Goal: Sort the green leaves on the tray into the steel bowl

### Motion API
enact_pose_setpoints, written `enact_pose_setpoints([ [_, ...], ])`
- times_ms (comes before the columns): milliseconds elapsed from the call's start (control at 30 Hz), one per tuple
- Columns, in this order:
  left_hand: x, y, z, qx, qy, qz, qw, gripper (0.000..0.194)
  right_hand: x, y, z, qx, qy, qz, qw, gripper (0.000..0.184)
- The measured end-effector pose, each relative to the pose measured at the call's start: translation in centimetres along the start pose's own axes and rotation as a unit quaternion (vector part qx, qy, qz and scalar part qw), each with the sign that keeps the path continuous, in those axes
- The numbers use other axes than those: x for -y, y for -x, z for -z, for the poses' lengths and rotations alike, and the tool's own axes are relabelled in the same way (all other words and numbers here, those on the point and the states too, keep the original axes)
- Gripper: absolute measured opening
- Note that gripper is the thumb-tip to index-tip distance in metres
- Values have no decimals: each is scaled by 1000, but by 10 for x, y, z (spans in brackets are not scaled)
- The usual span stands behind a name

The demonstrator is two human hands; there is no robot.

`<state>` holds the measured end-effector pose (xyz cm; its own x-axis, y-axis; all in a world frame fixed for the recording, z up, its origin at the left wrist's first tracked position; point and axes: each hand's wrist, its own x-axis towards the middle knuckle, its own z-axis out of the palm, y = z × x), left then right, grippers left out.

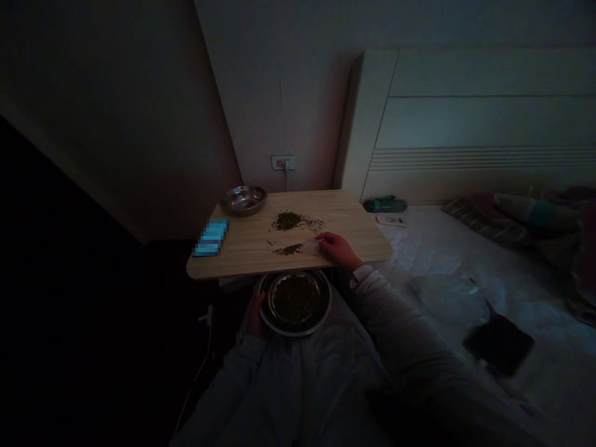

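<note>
My right hand [339, 249] is over the front of a small wooden table [246, 254], its fingers closed on a thin, whitish translucent piece [311, 246] whose kind I cannot make out. Just left of that piece lies a small streak of dark green grains [289, 249]. Farther back sits a bigger heap of the same grains [286, 220], some scattered to its right. Below the table's front edge, my left hand [256, 316] grips the left rim of a round metal basin [298, 333] on my lap. A dark mass of grains [295, 298] covers its bottom.
A shiny metal bowl [244, 202] stands at the table's back left corner, with a lit phone [212, 237] in front. On the bed to the right are a green bottle [385, 204], a white remote [391, 221] and a dark flat object [499, 343]. A cable [205, 360] hangs at left.
</note>
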<state>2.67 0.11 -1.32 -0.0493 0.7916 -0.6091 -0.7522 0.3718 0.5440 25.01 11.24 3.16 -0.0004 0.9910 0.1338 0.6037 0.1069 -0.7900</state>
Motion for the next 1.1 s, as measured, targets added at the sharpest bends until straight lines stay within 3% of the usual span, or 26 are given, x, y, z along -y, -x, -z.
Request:
enact_pose_setpoints([
  [133,-1,1,-1,-28,-1,-3,1000,22,-1,-2,-1,5,-34,-13,999,33],
  [633,1,1,2,-1,5,15,1000,26,-1,-3,-2,32,4,31,999,32],
  [900,2,-3,5,-7,6,8,1000,26,0,-2,0,51,-16,21,998,33],
  [1100,3,-5,7,21,9,33,999,27,2,-2,-1,40,-8,16,999,34],
])
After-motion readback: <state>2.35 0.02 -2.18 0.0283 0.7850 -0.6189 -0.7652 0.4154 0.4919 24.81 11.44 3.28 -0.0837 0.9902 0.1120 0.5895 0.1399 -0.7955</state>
